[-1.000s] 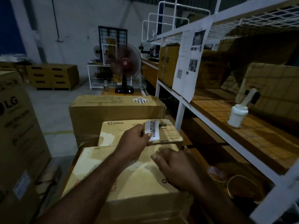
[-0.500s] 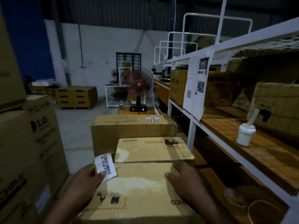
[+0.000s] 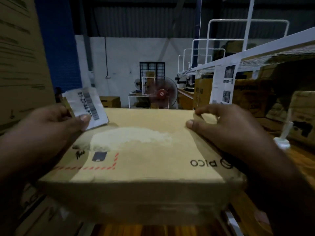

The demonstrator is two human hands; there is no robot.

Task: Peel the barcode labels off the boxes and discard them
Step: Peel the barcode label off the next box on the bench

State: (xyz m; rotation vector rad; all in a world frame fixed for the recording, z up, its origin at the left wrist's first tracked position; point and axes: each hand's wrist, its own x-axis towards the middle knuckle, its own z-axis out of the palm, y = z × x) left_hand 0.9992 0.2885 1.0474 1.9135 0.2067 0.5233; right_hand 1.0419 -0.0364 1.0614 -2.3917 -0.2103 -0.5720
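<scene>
One white barcode label is now fully off, pinched between thumb and fingers of the left hand at ten o'clock of the flat brown PICO-printed cardboard box. A second ago it was stuck on the smaller carton behind; since then both hands have taken up this near box. Right hand: grip narrow, fingertips curled over the far corner at two o'clock. Pale torn patch on the lid suggests its own label is gone. Judgement: peel complete, discard outstanding. No bin is visible. Red pedestal fan at twelve o'clock.
</scene>
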